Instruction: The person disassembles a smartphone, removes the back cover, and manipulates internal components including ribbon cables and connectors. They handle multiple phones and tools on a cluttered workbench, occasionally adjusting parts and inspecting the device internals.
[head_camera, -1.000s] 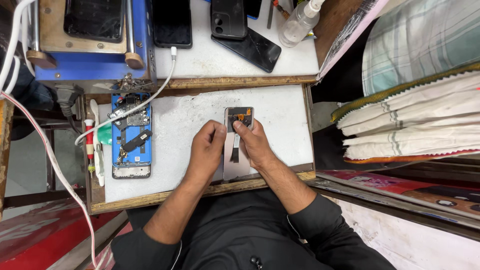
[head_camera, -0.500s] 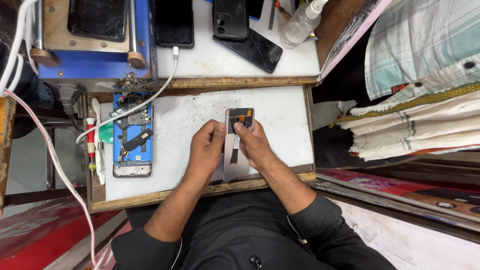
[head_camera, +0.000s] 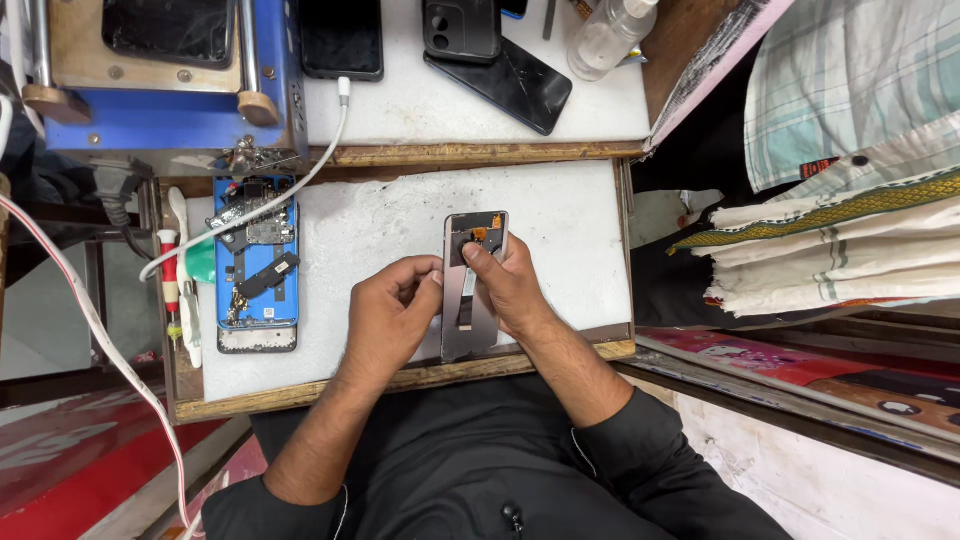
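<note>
White work surface (head_camera: 560, 215) with a wooden edge, scuffed grey in places. Second white shelf (head_camera: 420, 105) above it. Blue machine (head_camera: 160, 125) top left. Folded cloth stack (head_camera: 850, 250) at right. Red floor (head_camera: 70, 480) lower left. Light even, diffuse.

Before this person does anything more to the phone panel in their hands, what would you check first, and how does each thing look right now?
1. Panel rests flat on the white work mat: ok.
2. Left hand steadies the panel's left edge: ok.
3. Right hand has a fingertip at the orange part near the top: ok.
4. Whether that part is loose or attached: cannot tell.
5. Opened blue phone lies apart from the hands: ok.
6. White cable crosses that phone but stays off the panel: ok.
</note>
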